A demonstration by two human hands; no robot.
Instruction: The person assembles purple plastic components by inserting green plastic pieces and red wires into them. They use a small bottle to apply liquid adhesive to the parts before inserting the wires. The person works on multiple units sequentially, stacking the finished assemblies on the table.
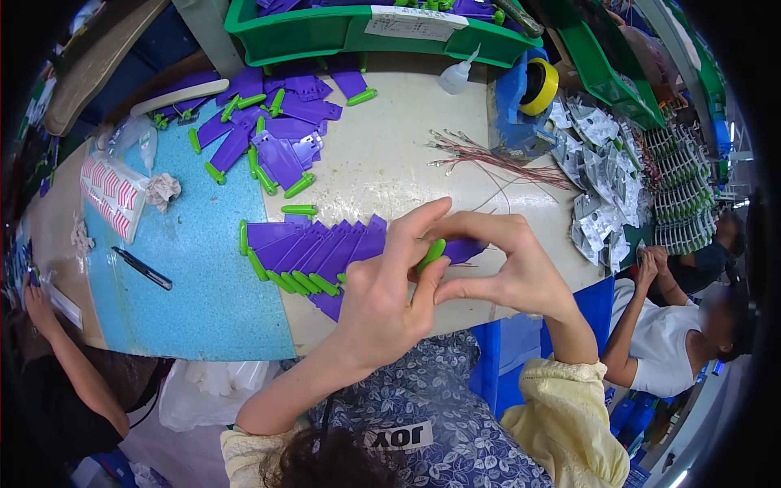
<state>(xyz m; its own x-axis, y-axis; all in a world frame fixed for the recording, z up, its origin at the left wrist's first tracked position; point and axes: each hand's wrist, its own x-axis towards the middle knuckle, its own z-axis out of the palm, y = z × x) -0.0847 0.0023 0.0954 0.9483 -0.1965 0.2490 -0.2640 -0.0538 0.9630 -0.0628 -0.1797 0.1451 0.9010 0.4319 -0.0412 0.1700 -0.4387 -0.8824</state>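
Note:
Between my two hands, above the table's near edge, is a purple plastic piece with a green end (pixel 433 254). My left hand (pixel 386 285) is closed with its fingers around the green end. My right hand (pixel 508 264) pinches the purple part, its fingertips partly hiding it. Thin wires show just beside the piece. A fanned row of like purple pieces (pixel 313 248) with green ends lies to the left of my hands, partly covered by the left one. Farther back is a loose heap of the same pieces (pixel 281 159).
Red wires (pixel 488 159) lie right of the middle, beside silvery metal parts (pixel 602 187). At the back stand a green bin (pixel 301 37), a squeeze bottle (pixel 457 75) and a yellow tape roll (pixel 541 85). A pen (pixel 142 268) rests on the blue mat (pixel 211 309). Other people sit left and right.

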